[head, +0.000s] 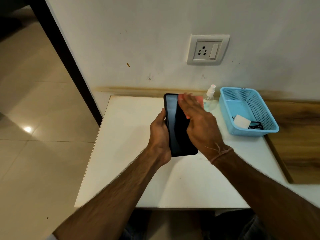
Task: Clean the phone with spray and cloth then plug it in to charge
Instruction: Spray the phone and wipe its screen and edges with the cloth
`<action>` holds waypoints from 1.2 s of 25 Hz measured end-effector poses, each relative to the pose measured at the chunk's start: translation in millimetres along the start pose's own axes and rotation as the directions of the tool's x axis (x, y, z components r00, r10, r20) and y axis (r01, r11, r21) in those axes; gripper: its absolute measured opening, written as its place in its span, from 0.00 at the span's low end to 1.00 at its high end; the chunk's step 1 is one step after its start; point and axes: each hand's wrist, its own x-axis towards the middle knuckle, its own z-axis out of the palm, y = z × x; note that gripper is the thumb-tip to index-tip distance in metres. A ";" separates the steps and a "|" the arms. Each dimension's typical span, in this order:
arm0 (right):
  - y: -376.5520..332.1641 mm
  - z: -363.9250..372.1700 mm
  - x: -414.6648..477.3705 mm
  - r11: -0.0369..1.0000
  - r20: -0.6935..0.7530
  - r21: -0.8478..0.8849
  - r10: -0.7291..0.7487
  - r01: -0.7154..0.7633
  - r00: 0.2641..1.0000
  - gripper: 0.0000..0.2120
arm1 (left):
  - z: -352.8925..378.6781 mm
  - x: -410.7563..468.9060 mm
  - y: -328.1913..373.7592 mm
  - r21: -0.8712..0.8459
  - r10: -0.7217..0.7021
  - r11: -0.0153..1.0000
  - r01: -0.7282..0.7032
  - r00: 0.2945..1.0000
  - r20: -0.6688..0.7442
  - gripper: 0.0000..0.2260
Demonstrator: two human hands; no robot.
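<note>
My left hand (160,134) grips a black phone (174,123) by its left edge, holding it upright above the white table (121,153) with the dark screen facing me. My right hand (199,122) lies flat with straight fingers on a pink cloth (200,99), pressing it against the right part of the screen; the hand is motion-blurred and covers most of the cloth. A clear spray bottle (210,97) with a white nozzle stands at the back of the table. A white charger (241,122) with a black cable (256,126) lies in the blue basket (266,115).
A white wall socket (207,49) with a switch is on the wall above the table. The blue basket stands at the table's right side, next to a wooden surface (297,135). Tiled floor (34,118) lies to the left.
</note>
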 end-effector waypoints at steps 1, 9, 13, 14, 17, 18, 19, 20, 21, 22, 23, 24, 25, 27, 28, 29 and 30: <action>6.3 -5.6 2.8 0.997 -0.018 -0.016 0.077 -0.078 0.997 0.31 | 0.2 0.5 -1.2 0.015 0.002 1.000 -0.002 1.000 -0.002 0.26; -19.0 6.7 -25.5 0.985 0.083 0.075 -0.162 0.156 0.983 0.24 | 0.9 -2.1 2.0 -0.061 -0.033 0.998 0.034 0.999 0.014 0.28; -12.6 -2.8 -82.4 0.967 0.177 -0.041 -0.242 0.253 0.954 0.25 | -4.2 4.1 -2.0 -0.078 -0.033 0.996 0.041 0.995 0.091 0.33; -13.6 -5.0 -95.2 0.965 0.206 -0.066 -0.235 0.253 0.950 0.26 | -3.9 3.4 -2.1 -0.081 -0.037 0.996 0.046 0.994 0.106 0.34; -19.3 -9.1 -106.9 0.968 0.276 -0.085 -0.205 0.236 0.939 0.31 | -4.2 5.5 -3.1 -0.094 -0.046 0.994 0.059 0.990 0.134 0.34; -21.5 -9.9 -99.3 0.971 0.282 -0.075 -0.199 0.228 0.938 0.31 | -4.7 6.8 -3.1 -0.091 -0.032 0.995 0.044 0.992 0.125 0.34; -23.7 -8.9 -87.9 0.977 0.276 -0.062 -0.180 0.204 0.944 0.32 | -4.8 7.7 -3.0 -0.080 -0.013 0.997 0.021 0.994 0.105 0.33; -26.2 -7.1 -73.4 0.985 0.257 -0.055 -0.144 0.163 0.956 0.32 | -3.1 6.0 -2.0 -0.057 -0.003 0.998 0.008 0.997 0.083 0.31; -28.2 -4.9 -56.2 0.991 0.226 -0.062 -0.099 0.115 0.969 0.33 | -0.9 4.2 -1.6 -0.031 -0.004 1.000 0.006 0.998 0.067 0.30; -30.1 -1.6 -38.8 0.994 0.189 -0.082 -0.055 0.072 0.980 0.33 | 1.2 1.8 -1.9 -0.017 -0.005 1.000 0.006 0.998 0.061 0.28; -31.6 1.6 -21.8 0.994 0.151 -0.107 -0.020 0.037 0.988 0.34 | 2.9 0.4 -2.7 -0.024 0.000 1.000 0.002 0.998 0.064 0.26; -32.6 3.8 -6.5 0.991 0.125 -0.131 0.007 0.009 0.992 0.34 | 4.8 -0.7 -3.6 -0.039 0.017 0.999 -0.014 0.998 0.063 0.24; -33.1 5.2 6.1 0.989 0.112 -0.146 0.027 -0.011 0.993 0.33 | 5.4 -0.6 -4.7 -0.050 0.035 0.998 -0.032 0.998 0.051 0.23; -33.7 6.1 20.7 0.989 0.112 -0.140 0.054 -0.038 0.992 0.33 | 7.5 -3.5 -4.4 -0.062 0.037 0.997 -0.034 0.998 0.049 0.23; -34.3 5.5 20.9 0.990 0.112 -0.134 0.061 -0.045 0.992 0.33 | 7.9 -4.8 -4.6 -0.061 0.024 0.998 -0.021 0.998 0.062 0.23; -34.6 5.2 16.8 0.990 0.109 -0.134 0.058 -0.043 0.992 0.33 | 7.3 -5.7 -5.3 -0.058 0.012 0.998 -0.008 0.998 0.069 0.23; -35.1 4.1 8.5 0.990 0.116 -0.138 0.047 -0.031 0.992 0.33 | 6.8 -6.3 -5.2 -0.058 -0.003 0.998 0.008 0.997 0.079 0.23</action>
